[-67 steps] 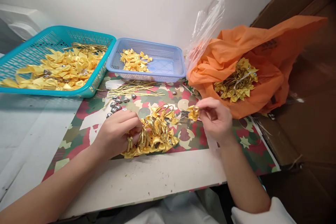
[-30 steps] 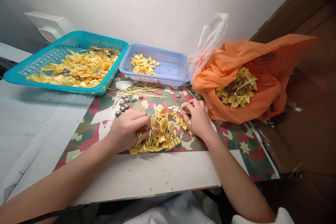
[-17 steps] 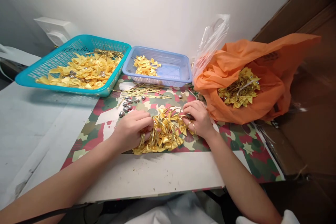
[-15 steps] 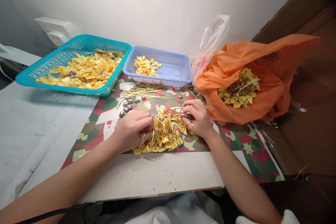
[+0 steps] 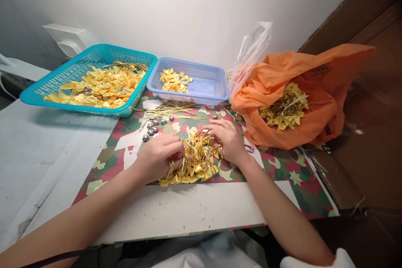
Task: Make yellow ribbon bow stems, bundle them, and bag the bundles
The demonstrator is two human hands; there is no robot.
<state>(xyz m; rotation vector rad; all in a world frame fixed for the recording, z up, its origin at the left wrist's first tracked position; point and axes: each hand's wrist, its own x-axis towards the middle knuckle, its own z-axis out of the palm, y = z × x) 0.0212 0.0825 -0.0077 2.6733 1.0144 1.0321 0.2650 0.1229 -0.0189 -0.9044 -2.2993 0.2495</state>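
A bunch of yellow ribbon bows (image 5: 202, 169) with gold twist-tie loops (image 5: 196, 150) lies at the near edge of the patterned sheet. My left hand (image 5: 161, 155) is closed at the bunch's left side, with several gold loops around and between its fingers. My right hand (image 5: 229, 140) bends over the right end of the bunch, fingertips on the gold loops; its exact grip is partly hidden. Beyond my left hand sit several small silver bells (image 5: 152, 125). Straight gold twist ties (image 5: 176, 109) lie loose behind them.
A teal basket (image 5: 125, 110) with yellow bows, bells and gold ties stands back left. Beside it is a blue basket (image 5: 207, 99) with some yellow bows. At right, an orange bag (image 5: 326, 113) holds finished-looking yellow clusters (image 5: 285, 106). A small pink-edged object (image 5: 249, 148) lies by my right wrist.
My right hand has moved left and inward to the bunch, bringing the bow and gold loops at its fingers along. The pink-edged object has come into view. My left hand stays put.
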